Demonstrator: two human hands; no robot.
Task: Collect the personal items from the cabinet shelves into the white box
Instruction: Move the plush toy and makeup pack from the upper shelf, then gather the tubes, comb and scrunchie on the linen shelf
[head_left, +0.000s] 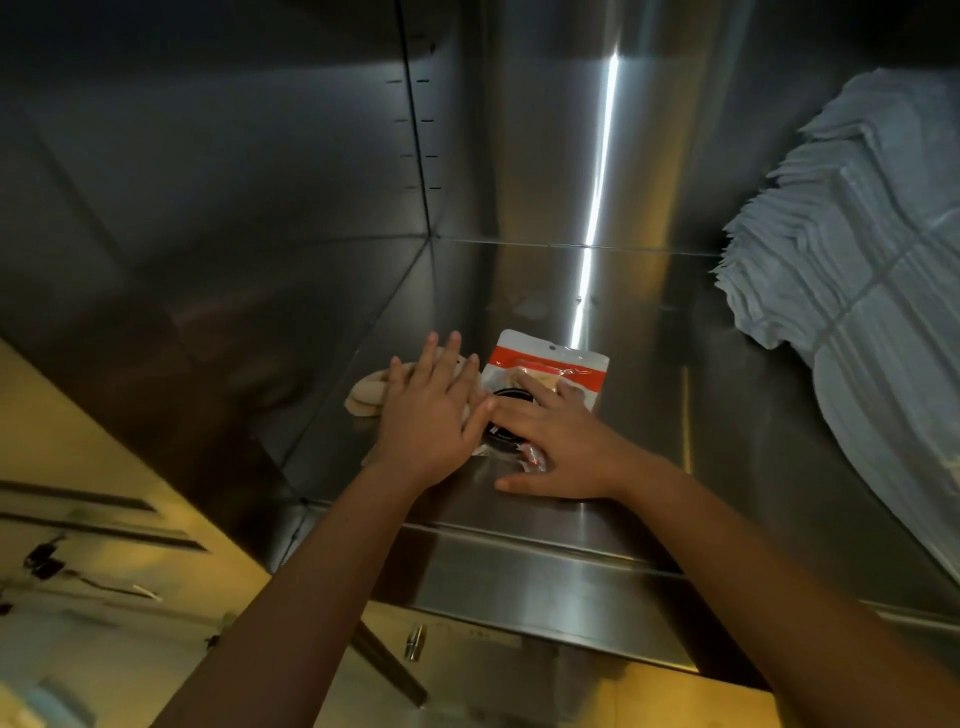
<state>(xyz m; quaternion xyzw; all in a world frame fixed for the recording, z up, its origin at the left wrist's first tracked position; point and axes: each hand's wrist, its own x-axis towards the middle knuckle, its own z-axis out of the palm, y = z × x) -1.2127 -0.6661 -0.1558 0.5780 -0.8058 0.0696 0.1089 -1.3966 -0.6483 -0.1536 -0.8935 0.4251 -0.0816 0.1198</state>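
- Brushed stainless-steel shelf (675, 415), smooth and glossy; a bright streak of light runs down its back wall
- Left hand (428, 415) lies flat on a soft beige roll (369, 395) that looks like padded fabric, near the shelf's left wall; fingers straight and spread, gripping nothing
- Right hand (561, 441) is flat too, fingers stretched over a crinkly plastic pouch (550, 358), white with a red band and a punched hole; thumb on bare steel, no pinch
- A round black shape (511, 395) shows at the pouch's lower part, between the hands
- Well apart at the right, a stack of folded pale cloths (857, 260), edges layered and ragged
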